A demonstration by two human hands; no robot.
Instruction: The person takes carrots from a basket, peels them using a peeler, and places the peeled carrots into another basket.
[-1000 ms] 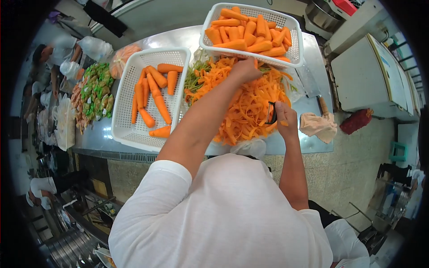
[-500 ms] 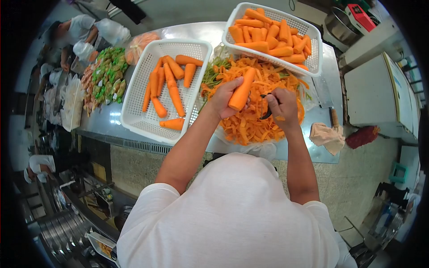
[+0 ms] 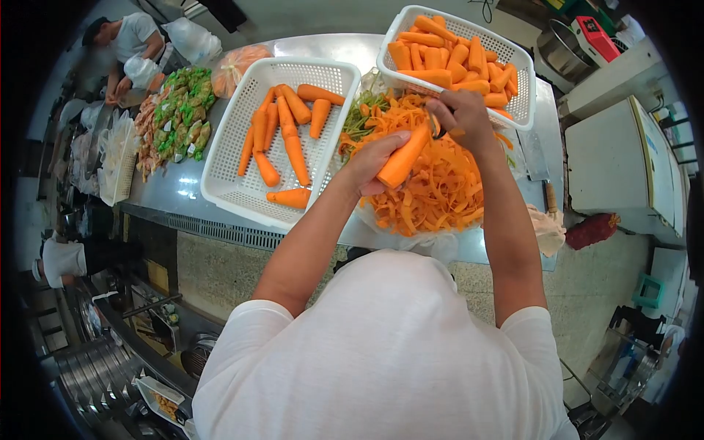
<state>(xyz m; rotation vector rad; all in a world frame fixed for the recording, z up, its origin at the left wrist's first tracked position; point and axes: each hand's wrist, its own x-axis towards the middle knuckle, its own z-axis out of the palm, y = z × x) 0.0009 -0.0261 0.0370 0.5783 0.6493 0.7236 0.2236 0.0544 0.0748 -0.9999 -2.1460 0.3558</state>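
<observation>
My left hand [image 3: 372,163] is wrapped round the thick end of a carrot [image 3: 405,158], which tilts up to the right. At the carrot's far end, my right hand [image 3: 463,117] grips a dark peeler [image 3: 435,122], its blade against or very close to the carrot. Below both hands lies a heap of orange peelings [image 3: 440,192]. To the left, a white basket [image 3: 220,172] holds several carrots [image 3: 292,150]. Another white basket [image 3: 529,88], beyond my right hand, is piled with carrots [image 3: 458,59].
A knife [image 3: 535,158] lies right of the peelings, near a cloth [image 3: 548,229] at the table's edge. Green bagged produce [image 3: 182,114] and an orange-filled bag [image 3: 238,67] stand at the left of the metal table [image 3: 165,192]. A person [image 3: 139,40] works at the far left.
My right hand has moved up and away from me with the peeler, to the carrot's far end. The carrot in my left hand now tilts further to the right.
</observation>
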